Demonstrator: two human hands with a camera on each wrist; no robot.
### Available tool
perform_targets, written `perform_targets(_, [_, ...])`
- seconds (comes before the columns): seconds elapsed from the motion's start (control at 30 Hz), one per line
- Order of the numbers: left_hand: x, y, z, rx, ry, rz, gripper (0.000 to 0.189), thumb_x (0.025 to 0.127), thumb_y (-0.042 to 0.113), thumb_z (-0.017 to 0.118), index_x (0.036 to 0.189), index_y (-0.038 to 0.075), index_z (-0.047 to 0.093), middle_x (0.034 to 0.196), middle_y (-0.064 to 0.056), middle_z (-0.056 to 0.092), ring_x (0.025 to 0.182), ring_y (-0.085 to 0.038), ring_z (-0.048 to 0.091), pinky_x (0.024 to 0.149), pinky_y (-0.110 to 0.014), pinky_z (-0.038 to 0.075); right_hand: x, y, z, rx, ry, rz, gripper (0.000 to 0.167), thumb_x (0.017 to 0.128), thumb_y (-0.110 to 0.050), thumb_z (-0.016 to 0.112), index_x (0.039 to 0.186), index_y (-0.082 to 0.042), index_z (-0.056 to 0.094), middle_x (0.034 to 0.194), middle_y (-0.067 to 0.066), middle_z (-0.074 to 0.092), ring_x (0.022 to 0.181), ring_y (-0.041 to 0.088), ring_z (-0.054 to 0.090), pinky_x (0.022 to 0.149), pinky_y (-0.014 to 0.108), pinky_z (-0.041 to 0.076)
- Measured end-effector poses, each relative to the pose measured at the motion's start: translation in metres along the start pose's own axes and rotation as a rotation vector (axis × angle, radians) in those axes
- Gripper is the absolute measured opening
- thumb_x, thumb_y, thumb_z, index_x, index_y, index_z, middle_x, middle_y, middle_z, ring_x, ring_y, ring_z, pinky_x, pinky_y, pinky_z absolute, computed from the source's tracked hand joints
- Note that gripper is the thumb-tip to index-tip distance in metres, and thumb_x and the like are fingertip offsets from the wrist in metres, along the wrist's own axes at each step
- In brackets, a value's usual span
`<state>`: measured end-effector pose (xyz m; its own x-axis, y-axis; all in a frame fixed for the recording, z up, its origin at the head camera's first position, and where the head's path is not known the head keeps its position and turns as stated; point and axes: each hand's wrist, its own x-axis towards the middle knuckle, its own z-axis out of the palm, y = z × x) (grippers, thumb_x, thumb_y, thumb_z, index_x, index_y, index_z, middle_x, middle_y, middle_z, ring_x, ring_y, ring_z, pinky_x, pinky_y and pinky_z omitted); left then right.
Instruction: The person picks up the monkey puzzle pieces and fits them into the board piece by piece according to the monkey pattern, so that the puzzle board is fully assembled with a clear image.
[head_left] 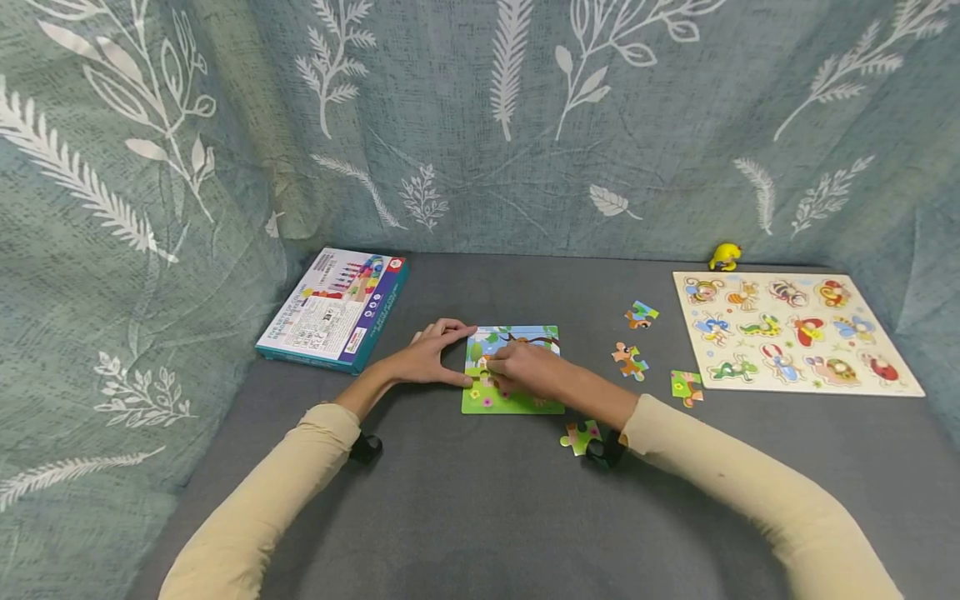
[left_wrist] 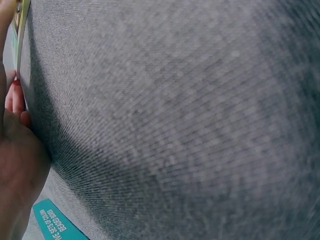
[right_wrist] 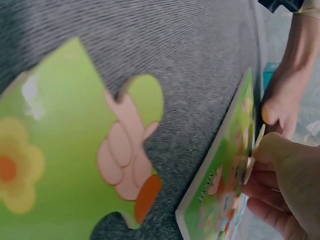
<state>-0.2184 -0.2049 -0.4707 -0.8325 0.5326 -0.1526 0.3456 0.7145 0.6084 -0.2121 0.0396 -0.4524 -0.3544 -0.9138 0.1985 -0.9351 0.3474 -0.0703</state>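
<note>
A small picture puzzle in a flat tray lies at the table's middle, showing green grass, a tree branch and blue sky. My left hand rests at its left edge, thumb and fingers spread along that side. Over the picture, my right hand pinches a puzzle piece between thumb and fingers. That piece is seen edge-on in the right wrist view and its picture is hidden. A loose green jigsaw piece lies by the tray's lower right corner, near my right wrist.
More loose pieces lie to the right: one at the back, one before it, another by the wooden insect board. A yellow toy stands behind that board. A teal-sided box lies at the left.
</note>
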Motion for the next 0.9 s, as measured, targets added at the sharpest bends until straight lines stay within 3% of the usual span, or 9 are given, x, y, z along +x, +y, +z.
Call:
perform_targets(0.13, [-0.001, 0.002, -0.001, 0.003, 0.015, -0.018, 0.083, 0.084, 0.042, 0.073, 0.153, 0.018, 0.033, 0.146, -0.01, 0.034, 0.131, -0.029, 0.034, 0.098, -0.047, 0.026, -0.001, -0.003, 0.0, -0.13, 0.011, -0.018, 0.005, 0.091, -0.017, 0.068, 0.089, -0.013, 0.07, 0.09, 0.0, 0.073, 0.08, 0.016, 0.063, 0.071, 0.027, 0.051])
perform_targets(0.23, [-0.002, 0.002, -0.001, 0.007, 0.035, -0.025, 0.077, 0.087, 0.042, 0.07, 0.152, 0.018, 0.035, 0.145, -0.011, 0.035, 0.13, -0.03, 0.035, 0.098, -0.049, 0.027, -0.002, -0.004, 0.0, -0.201, 0.015, -0.024, 0.01, 0.091, -0.018, 0.068, 0.097, -0.012, 0.072, 0.097, 0.0, 0.074, 0.084, 0.016, 0.063, 0.076, 0.027, 0.052])
perform_targets(0.47, [-0.002, 0.003, 0.002, 0.01, 0.052, -0.047, 0.072, 0.089, 0.04, 0.067, 0.151, 0.018, 0.037, 0.145, -0.011, 0.037, 0.13, -0.031, 0.036, 0.098, -0.049, 0.028, -0.009, -0.006, 0.004, -0.196, -0.007, -0.003, 0.028, 0.095, -0.012, 0.06, 0.121, -0.008, 0.069, 0.116, 0.006, 0.071, 0.1, 0.02, 0.066, 0.085, 0.03, 0.054])
perform_targets(0.7, [0.0, 0.005, 0.003, 0.007, 0.072, -0.051, 0.072, 0.089, 0.04, 0.068, 0.151, 0.019, 0.038, 0.144, -0.011, 0.037, 0.131, -0.029, 0.035, 0.098, -0.048, 0.028, -0.014, -0.009, 0.005, -0.281, 0.013, -0.016, 0.028, 0.095, -0.017, 0.061, 0.121, -0.007, 0.069, 0.117, 0.005, 0.068, 0.099, 0.018, 0.064, 0.084, 0.029, 0.052])
perform_targets(0.9, [0.001, 0.006, 0.004, -0.008, 0.075, -0.064, 0.073, 0.087, 0.04, 0.069, 0.15, 0.019, 0.038, 0.145, -0.012, 0.036, 0.132, -0.03, 0.035, 0.098, -0.049, 0.028, -0.015, -0.014, 0.01, -0.33, 0.07, -0.028, 0.028, 0.095, -0.021, 0.063, 0.117, -0.004, 0.068, 0.112, 0.006, 0.065, 0.094, 0.019, 0.063, 0.074, 0.028, 0.053])
